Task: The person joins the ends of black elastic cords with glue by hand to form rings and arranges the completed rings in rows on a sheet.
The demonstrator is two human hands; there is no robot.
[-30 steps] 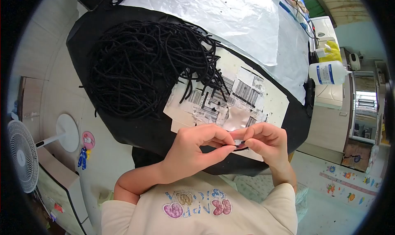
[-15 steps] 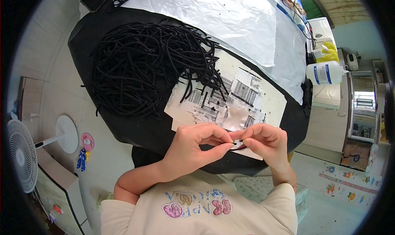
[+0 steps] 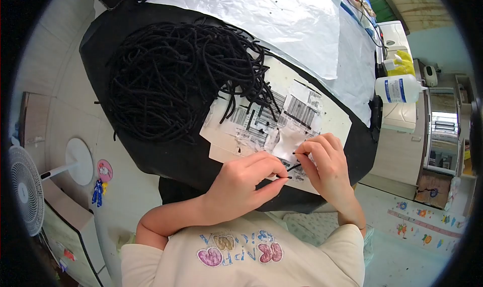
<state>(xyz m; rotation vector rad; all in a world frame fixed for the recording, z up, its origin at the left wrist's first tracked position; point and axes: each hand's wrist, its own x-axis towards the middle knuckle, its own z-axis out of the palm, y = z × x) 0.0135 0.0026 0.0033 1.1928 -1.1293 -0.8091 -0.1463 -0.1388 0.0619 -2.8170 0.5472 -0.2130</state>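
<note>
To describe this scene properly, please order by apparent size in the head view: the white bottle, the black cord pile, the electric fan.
1. Black cord pile
2. Electric fan
3. White bottle

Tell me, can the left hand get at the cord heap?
Probably yes: nothing stands between the left hand and the cord heap, though the hand's fingers hold a small black piece.

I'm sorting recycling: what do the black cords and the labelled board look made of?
Black cords: probably textile, matte; they curl loosely and show little shine. Labelled board: likely cardboard, dull cream; flat with straight edges, though plastic is possible.
</note>
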